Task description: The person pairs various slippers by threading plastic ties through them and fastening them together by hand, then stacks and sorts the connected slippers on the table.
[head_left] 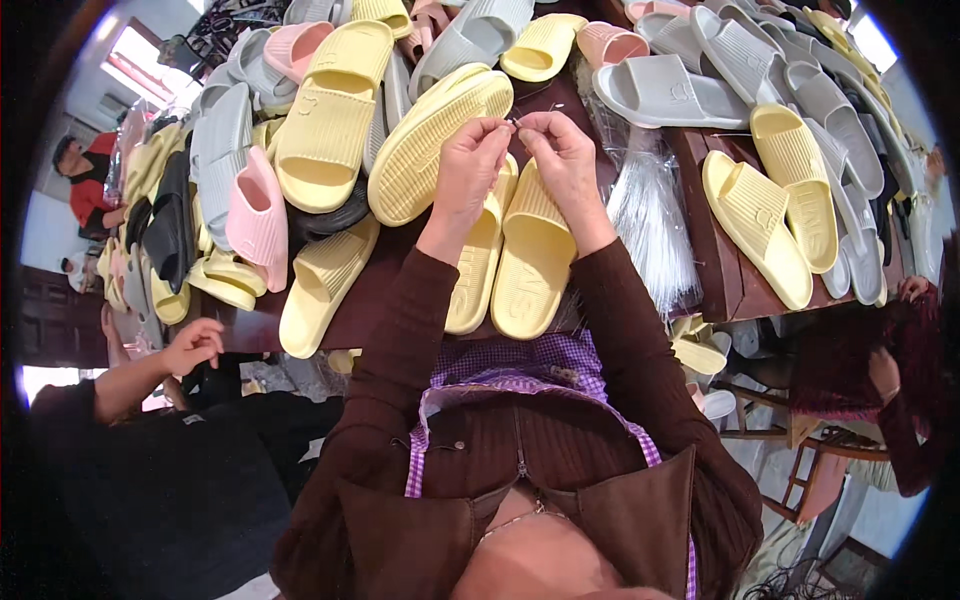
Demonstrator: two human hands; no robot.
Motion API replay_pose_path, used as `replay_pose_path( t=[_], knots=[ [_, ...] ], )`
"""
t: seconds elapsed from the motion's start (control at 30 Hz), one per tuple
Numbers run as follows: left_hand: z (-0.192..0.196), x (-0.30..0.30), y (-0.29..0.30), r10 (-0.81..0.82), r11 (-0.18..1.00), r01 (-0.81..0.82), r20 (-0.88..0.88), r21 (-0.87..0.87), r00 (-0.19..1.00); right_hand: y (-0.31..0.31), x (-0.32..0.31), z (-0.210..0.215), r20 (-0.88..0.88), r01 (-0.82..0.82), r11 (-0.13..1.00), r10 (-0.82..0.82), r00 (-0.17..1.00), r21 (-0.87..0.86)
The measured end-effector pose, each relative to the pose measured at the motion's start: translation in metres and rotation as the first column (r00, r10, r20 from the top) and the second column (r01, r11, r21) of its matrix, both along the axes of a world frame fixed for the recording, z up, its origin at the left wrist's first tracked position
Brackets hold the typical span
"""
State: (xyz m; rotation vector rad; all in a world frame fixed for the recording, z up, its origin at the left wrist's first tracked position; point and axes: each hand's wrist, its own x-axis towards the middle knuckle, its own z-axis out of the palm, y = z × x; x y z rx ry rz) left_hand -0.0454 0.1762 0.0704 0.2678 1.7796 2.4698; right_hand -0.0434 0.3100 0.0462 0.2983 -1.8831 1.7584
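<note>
My left hand (468, 168) and my right hand (566, 158) meet fingertip to fingertip above the table, each closed in a pinch. Something tiny and dark shows between them, too small to name. Just below lie two yellow slide sandals side by side, the right-hand one (535, 262) partly hidden by my right hand and wrist, the left-hand one (476, 268) partly behind my left. Another yellow slide (425, 160), ribbed sole up, lies beside my left hand. Right of my right wrist hangs a bundle of thin whitish plastic strands (652, 225).
Yellow, grey, pink and black slides pile across the dark table (375, 290). A yellow pair (757, 228) sits at the right corner, near grey slides (670, 92). A co-worker's hand (195, 345) reaches in at left; another person (890, 370) sits at right by a wooden chair (805, 480).
</note>
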Motion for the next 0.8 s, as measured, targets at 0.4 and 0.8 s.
replay_pose_path(
  t=[0.4, 0.8],
  knots=[
    [-0.004, -0.004, -0.011, -0.112, 0.993, 0.112, 0.027, -0.024, 0.993, 0.002, 0.005, 0.008, -0.132, 0.128, 0.973, -0.103, 0.986, 0.193],
    [0.001, -0.008, -0.019, -0.228, 0.973, 0.229, 0.047, -0.019, 0.972, 0.005, 0.008, 0.013, -0.231, 0.154, 0.935, -0.081, 0.97, 0.319]
  ],
)
